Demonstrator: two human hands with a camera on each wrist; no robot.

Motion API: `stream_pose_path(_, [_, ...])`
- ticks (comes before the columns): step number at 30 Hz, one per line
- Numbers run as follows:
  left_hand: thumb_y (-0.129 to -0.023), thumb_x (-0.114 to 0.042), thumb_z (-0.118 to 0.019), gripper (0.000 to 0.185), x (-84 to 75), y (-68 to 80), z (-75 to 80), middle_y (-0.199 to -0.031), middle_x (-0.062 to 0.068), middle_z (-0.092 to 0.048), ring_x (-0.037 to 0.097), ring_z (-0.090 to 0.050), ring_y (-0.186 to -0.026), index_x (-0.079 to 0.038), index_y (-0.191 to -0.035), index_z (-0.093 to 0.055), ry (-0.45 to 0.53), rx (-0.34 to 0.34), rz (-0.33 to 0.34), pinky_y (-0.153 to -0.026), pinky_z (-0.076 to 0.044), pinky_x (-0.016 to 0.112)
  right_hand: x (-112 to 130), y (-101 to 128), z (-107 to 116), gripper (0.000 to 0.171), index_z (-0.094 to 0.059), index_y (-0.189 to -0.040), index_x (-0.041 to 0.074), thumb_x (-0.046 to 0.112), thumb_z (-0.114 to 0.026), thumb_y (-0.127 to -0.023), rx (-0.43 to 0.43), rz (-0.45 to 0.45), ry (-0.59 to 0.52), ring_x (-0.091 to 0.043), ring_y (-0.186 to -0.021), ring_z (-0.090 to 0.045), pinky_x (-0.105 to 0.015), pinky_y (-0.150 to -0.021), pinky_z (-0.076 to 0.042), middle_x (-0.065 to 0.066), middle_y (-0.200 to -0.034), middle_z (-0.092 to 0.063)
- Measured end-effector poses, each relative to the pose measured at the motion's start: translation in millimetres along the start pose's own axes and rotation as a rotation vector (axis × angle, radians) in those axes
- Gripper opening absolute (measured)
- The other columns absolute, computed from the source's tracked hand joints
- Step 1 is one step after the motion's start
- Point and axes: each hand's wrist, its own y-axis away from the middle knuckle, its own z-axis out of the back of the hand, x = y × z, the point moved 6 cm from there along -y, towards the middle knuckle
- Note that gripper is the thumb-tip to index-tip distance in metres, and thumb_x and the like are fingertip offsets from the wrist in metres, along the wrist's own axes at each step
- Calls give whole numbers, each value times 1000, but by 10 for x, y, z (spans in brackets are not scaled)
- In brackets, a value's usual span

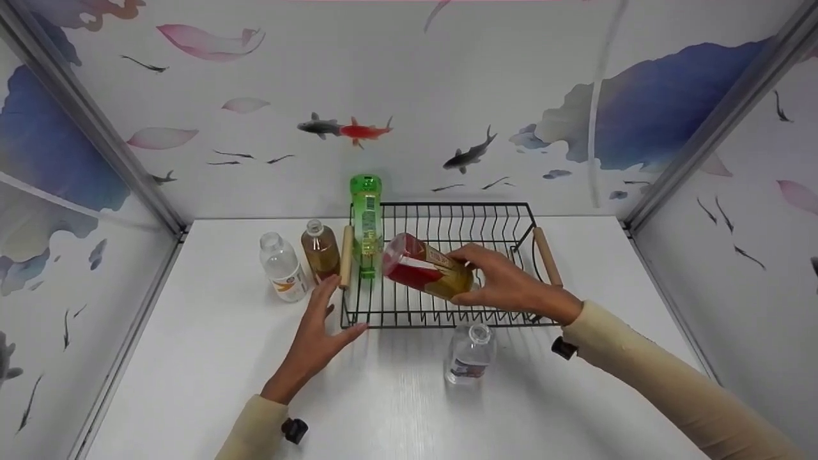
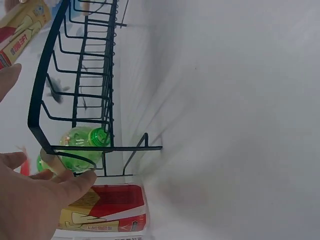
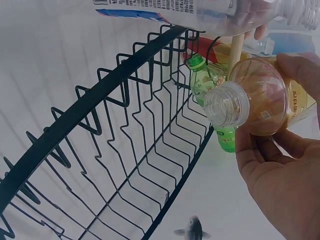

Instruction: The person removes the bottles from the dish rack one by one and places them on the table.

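A bottle with a red and yellow label [image 1: 425, 268] is tilted over the black wire rack [image 1: 441, 327]; my right hand [image 1: 505, 281] grips it near the neck. Its uncapped mouth [image 3: 227, 105] shows in the right wrist view. A green bottle [image 1: 367, 220] lies in the rack's left end, its green cap [image 2: 99, 136] towards the front. My left hand [image 1: 319, 335] has its fingers spread, fingertips right at the rack's left wooden handle [image 1: 346, 255]. Outside that handle stands an amber bottle [image 1: 321, 250], whose red and yellow label [image 2: 107, 207] appears in the left wrist view.
A clear bottle with an orange-marked label [image 1: 285, 275] stands left of the amber one. Another clear bottle [image 1: 471, 354] stands just in front of the rack. Behind the white table [image 1: 396, 409] rises a wall [image 1: 409, 76] printed with fish; side walls enclose it.
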Motion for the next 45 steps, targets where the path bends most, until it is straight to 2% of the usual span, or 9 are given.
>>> stream_pose_path(2, [-94,-23,-91,99,-55,2,11,-179,15,-26,38,-28,-165,-9,-173,-32,-10,-15,-21,-129,-34,61,8,11,2,71,-62,-150,7,16,-94,-87,-2,-2,8,-24,-122,-65,-44,-100,-60,-3,-135,-67])
stream_pose_path(9, [-94,-21,-91,92,-204,0,18,-176,14,-35,37,-36,-162,-8,-170,-39,-31,-33,-71,-128,-36,60,18,18,-6,71,-62,-150,8,19,-94,-88,6,1,17,-24,-123,-64,-45,-102,-59,-3,-137,-67])
stream_pose_path(14, [-94,-17,-90,89,-266,-9,23,-174,14,-38,37,-39,-160,-7,-168,-41,-29,-31,-95,-128,-37,60,31,13,-21,71,-62,-150,8,19,-94,-87,13,9,22,-24,-124,-64,-46,-103,-59,-4,-138,-67])
stream_pose_path(20, [-94,-21,-91,88,-339,-14,10,-172,13,-42,37,-43,-157,-10,-168,-44,-45,-23,-128,-127,-38,60,51,9,-35,70,-62,-150,8,18,-94,-88,27,25,38,-23,-124,-63,-45,-103,-59,-5,-138,-66])
stream_pose_path(27, [-95,-18,-90,85,-434,-13,-22,-171,15,-42,38,-42,-158,-11,-167,-45,-44,-9,-159,-126,-39,62,39,24,-51,68,-63,-150,10,20,-92,-89,53,27,63,-21,-127,-61,-46,-107,-57,-2,-141,-64])
stream_pose_path(34, [-94,-17,-91,87,-548,-13,-62,-172,21,-40,39,-40,-160,-8,-166,-44,-24,40,-194,-127,-39,60,22,38,-71,66,-65,-148,8,15,-93,-89,46,44,63,-23,-131,-59,-51,-110,-56,-4,-142,-64])
stream_pose_path(38, [-94,-16,-91,86,-591,-24,-79,-171,19,-42,39,-41,-159,-8,-166,-44,-31,52,-215,-125,-41,59,30,37,-81,65,-65,-147,8,14,-94,-88,40,55,77,-25,-130,-58,-53,-107,-57,-5,-141,-64])
stream_pose_path(45, [-93,-18,-92,87,-673,-62,-109,-170,18,-45,38,-43,-158,-4,-166,-44,-61,99,-240,-125,-42,61,47,38,-87,65,-65,-147,7,16,-94,-89,46,62,113,-25,-132,-58,-49,-110,-57,-6,-143,-64])
